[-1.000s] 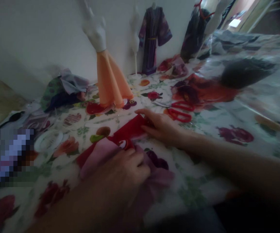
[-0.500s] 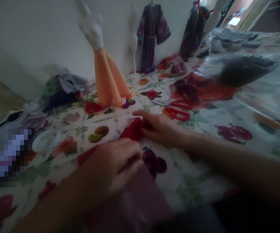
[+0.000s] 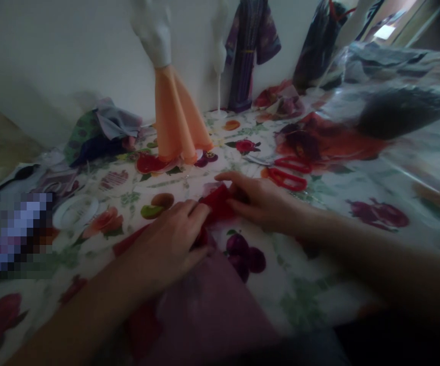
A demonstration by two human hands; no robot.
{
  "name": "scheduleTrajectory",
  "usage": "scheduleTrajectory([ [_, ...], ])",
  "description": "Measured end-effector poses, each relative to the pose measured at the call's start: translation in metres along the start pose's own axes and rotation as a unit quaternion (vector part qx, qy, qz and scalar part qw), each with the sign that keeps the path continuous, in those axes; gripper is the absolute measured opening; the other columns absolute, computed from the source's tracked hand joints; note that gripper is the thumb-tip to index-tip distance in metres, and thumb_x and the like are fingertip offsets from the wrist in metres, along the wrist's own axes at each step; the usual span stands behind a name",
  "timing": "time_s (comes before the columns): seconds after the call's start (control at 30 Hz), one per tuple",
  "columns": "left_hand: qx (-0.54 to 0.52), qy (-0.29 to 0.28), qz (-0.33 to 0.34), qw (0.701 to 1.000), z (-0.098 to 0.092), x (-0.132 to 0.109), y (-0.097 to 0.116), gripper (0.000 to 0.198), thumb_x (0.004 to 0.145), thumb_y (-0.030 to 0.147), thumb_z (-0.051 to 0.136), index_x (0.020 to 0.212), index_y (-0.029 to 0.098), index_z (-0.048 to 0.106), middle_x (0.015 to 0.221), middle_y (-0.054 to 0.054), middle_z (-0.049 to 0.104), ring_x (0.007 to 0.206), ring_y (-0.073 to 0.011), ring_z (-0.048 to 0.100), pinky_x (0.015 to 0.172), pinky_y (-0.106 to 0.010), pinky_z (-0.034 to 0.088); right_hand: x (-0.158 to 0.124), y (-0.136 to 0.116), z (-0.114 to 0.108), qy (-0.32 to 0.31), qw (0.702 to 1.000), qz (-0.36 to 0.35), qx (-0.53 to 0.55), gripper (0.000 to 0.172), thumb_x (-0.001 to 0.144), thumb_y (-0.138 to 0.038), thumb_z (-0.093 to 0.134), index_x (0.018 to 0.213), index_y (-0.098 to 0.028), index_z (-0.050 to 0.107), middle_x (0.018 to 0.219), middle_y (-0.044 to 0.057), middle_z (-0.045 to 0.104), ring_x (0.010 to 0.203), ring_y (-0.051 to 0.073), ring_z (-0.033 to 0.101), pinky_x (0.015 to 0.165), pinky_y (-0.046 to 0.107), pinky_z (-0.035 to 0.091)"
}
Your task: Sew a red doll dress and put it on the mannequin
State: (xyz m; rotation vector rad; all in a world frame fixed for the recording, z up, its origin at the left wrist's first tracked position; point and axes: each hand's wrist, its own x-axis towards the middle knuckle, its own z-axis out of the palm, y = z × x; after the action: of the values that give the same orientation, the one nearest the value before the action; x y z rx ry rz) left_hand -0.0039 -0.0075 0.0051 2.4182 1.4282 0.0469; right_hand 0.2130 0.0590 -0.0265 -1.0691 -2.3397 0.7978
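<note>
Red fabric (image 3: 220,202) lies on the flowered tablecloth between my hands, joined or overlapped with a mauve piece of fabric (image 3: 215,305) that hangs toward my lap. My left hand (image 3: 170,236) is closed over the red fabric, its fingertips pressing down and its thumb tucked below. At the far end of the red strip, my right hand (image 3: 256,202) pinches the edge between thumb and fingers, the index finger reaching out past it. Red-handled scissors (image 3: 290,178) lie just beyond my right hand. The picture is dim and slightly blurred.
A white doll form in an orange skirt (image 3: 181,117) stands ahead, with a purple robe (image 3: 246,56) on a stand behind it. Scrap cloth (image 3: 105,132) is heaped at left, orange-red fabric (image 3: 330,142) at right beside clear plastic (image 3: 410,86). A white ring (image 3: 75,211) lies left.
My left hand has slid forward along the red fabric, and its fingers now lie flatter on it. My right hand keeps its pinch. The view has shifted slightly.
</note>
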Motion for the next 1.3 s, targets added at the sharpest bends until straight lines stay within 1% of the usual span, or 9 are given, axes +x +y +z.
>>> scheduleTrajectory([
  [0.13, -0.007, -0.014, -0.002, 1.0, -0.002, 0.0, -0.002, 0.027, 0.089, 0.03, 0.065, 0.111, 0.018, 0.056, 0.114, -0.009, 0.059, 0.105, -0.0287, 0.057, 0.09, -0.048, 0.051, 0.0, 0.001, -0.002, -0.004, 0.999, 0.007, 0.034, 0.048, 0.091, -0.023, 0.055, 0.139, -0.016, 0.051, 0.091, 0.003, 0.069, 0.069, 0.015, 0.061, 0.062, 0.027, 0.045],
  [0.23, -0.006, -0.023, 0.003, 1.0, -0.002, -0.001, -0.001, 0.025, 0.09, 0.03, 0.062, 0.112, 0.019, 0.058, 0.116, -0.01, 0.06, 0.108, -0.0288, 0.057, 0.092, -0.048, 0.051, 0.001, 0.002, -0.007, -0.001, 1.0, 0.011, 0.021, 0.044, 0.092, -0.024, 0.054, 0.136, -0.018, 0.053, 0.094, 0.003, 0.071, 0.069, 0.015, 0.061, 0.062, 0.027, 0.045],
  [0.37, 0.016, -0.017, 0.011, 1.0, 0.0, -0.003, 0.001, 0.03, 0.093, 0.031, 0.057, 0.119, 0.018, 0.06, 0.126, -0.012, 0.06, 0.114, -0.0306, 0.057, 0.097, -0.05, 0.051, 0.003, 0.001, -0.012, 0.058, 0.998, -0.017, -0.033, 0.032, 0.089, -0.019, 0.055, 0.12, -0.015, 0.062, 0.089, 0.005, 0.071, 0.072, 0.016, 0.062, 0.065, 0.028, 0.046],
  [0.43, 0.03, -0.015, 0.009, 0.999, 0.001, -0.004, 0.001, 0.031, 0.092, 0.03, 0.057, 0.12, 0.017, 0.062, 0.127, -0.014, 0.061, 0.114, -0.0321, 0.058, 0.097, -0.052, 0.051, 0.003, -0.001, -0.014, 0.069, 0.996, -0.037, -0.048, 0.026, 0.088, -0.016, 0.055, 0.112, -0.015, 0.065, 0.092, 0.005, 0.07, 0.076, 0.016, 0.063, 0.068, 0.028, 0.046],
  [0.63, 0.045, 0.009, 0.025, 0.999, 0.001, -0.006, 0.002, 0.022, 0.091, 0.024, 0.056, 0.11, 0.017, 0.064, 0.123, -0.015, 0.061, 0.112, -0.0344, 0.058, 0.095, -0.056, 0.051, -0.001, -0.002, -0.014, -0.039, 0.995, -0.077, -0.047, 0.024, 0.09, -0.012, 0.05, 0.107, -0.019, 0.066, 0.1, 0.006, 0.071, 0.088, 0.019, 0.066, 0.078, 0.03, 0.05],
  [0.77, 0.056, 0.011, 0.022, 0.998, -0.001, -0.006, 0.002, 0.017, 0.089, 0.025, 0.06, 0.104, 0.016, 0.063, 0.112, -0.013, 0.06, 0.104, -0.0329, 0.058, 0.089, -0.055, 0.052, 0.0, 0.004, -0.016, -0.056, 0.992, -0.081, -0.078, 0.022, 0.09, -0.012, 0.05, 0.103, -0.017, 0.067, 0.097, 0.007, 0.071, 0.085, 0.02, 0.065, 0.077, 0.032, 0.048],
  [0.9, 0.035, -0.004, 0.007, 0.999, 0.001, -0.004, 0.003, 0.019, 0.093, 0.027, 0.055, 0.106, 0.015, 0.062, 0.107, -0.011, 0.058, 0.098, -0.0299, 0.058, 0.085, -0.053, 0.053, 0.0, 0.005, -0.021, -0.076, 0.99, -0.08, -0.089, 0.021, 0.091, -0.011, 0.05, 0.101, -0.016, 0.067, 0.097, 0.007, 0.068, 0.085, 0.019, 0.063, 0.077, 0.032, 0.046],
  [1.13, 0.008, -0.019, 0.019, 1.0, 0.001, -0.001, 0.006, 0.018, 0.093, 0.021, 0.052, 0.106, 0.015, 0.063, 0.122, -0.014, 0.06, 0.112, -0.0306, 0.058, 0.096, -0.05, 0.051, -0.001, 0.007, -0.027, -0.117, 0.985, -0.091, -0.089, 0.012, 0.092, -0.011, 0.056, 0.097, -0.017, 0.065, 0.098, 0.004, 0.061, 0.081, 0.014, 0.058, 0.074, 0.027, 0.042],
  [1.3, -0.018, -0.013, 0.033, 0.999, 0.002, -0.002, 0.006, 0.032, 0.093, 0.018, 0.051, 0.124, 0.018, 0.059, 0.137, -0.014, 0.056, 0.119, -0.0297, 0.058, 0.096, -0.044, 0.055, 0.0, 0.01, -0.031, -0.111, 0.986, -0.079, -0.091, 0.012, 0.093, -0.011, 0.053, 0.09, -0.017, 0.062, 0.095, 0.004, 0.058, 0.078, 0.015, 0.056, 0.072, 0.028, 0.042],
])
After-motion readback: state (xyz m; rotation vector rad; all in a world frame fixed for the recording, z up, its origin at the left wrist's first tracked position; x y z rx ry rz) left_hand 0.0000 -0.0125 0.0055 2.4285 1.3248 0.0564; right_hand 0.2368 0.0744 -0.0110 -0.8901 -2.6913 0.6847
